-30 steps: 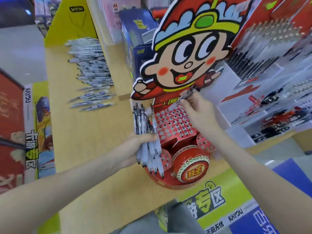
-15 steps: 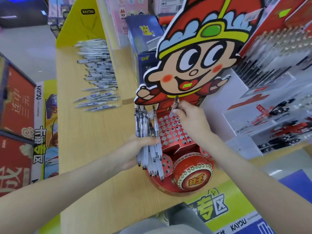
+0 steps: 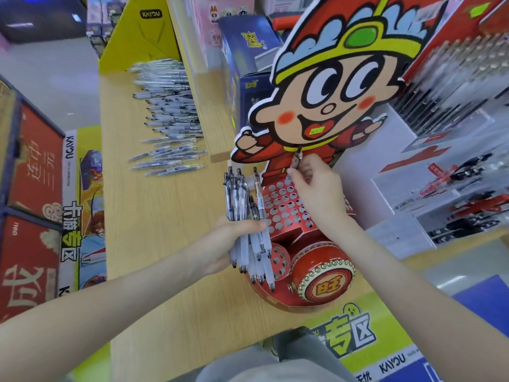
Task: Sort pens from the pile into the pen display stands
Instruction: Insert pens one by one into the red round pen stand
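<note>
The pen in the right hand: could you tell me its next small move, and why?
Probably push the pen down into the hole under its tip: the right hand pinches it nearly upright over the empty top row of the red display stand; the left hand grips the pen bundle.

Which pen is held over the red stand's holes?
The single pen pinched by the right hand, upright at the stand's top holes; the left hand grips a bunch.

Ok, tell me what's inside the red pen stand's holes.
On the red pen stand, visible holes look empty. The right hand pinches one pen at the top row, covering holes beneath.
</note>
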